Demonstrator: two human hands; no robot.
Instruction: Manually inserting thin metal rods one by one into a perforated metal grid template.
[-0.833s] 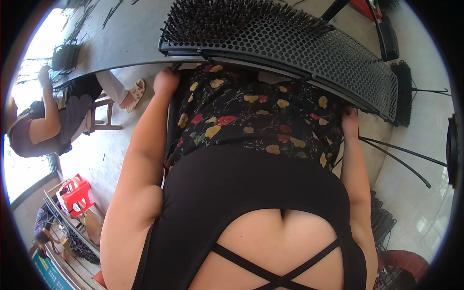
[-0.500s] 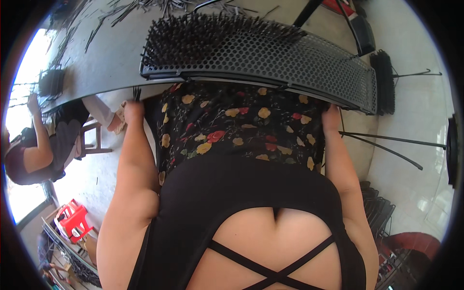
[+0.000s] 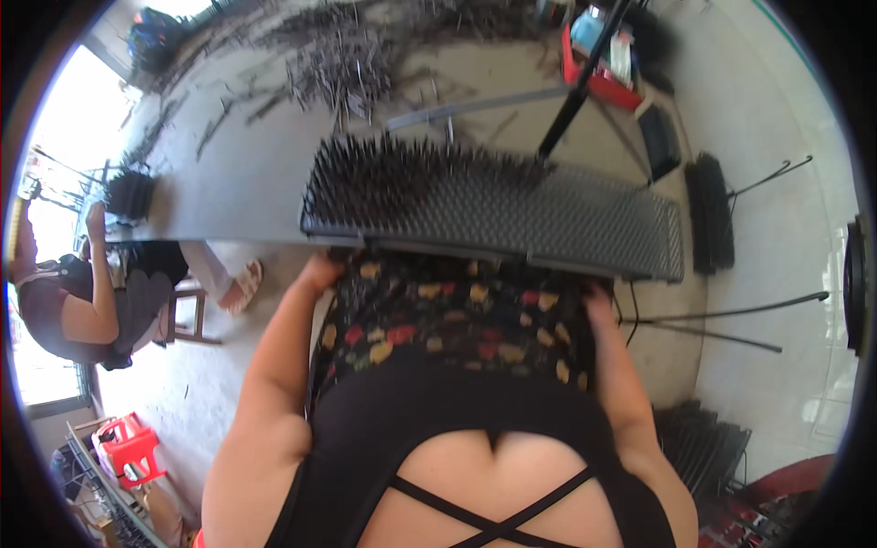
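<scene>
Before the wearer, a tray sits along a table's near edge, bristles standing in its left part; loose strips lie beyond; left, a co-worker on a stool; right, a bristled block

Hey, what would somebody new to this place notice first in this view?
Probably the long perforated black panel across the middle, with dark bristles crowded at its left end. Just below it, red and yellow flowers stand out on the black fabric, with the left hand and right hand at either side. Beyond the panel, dark strips lie scattered toward the top.
</scene>
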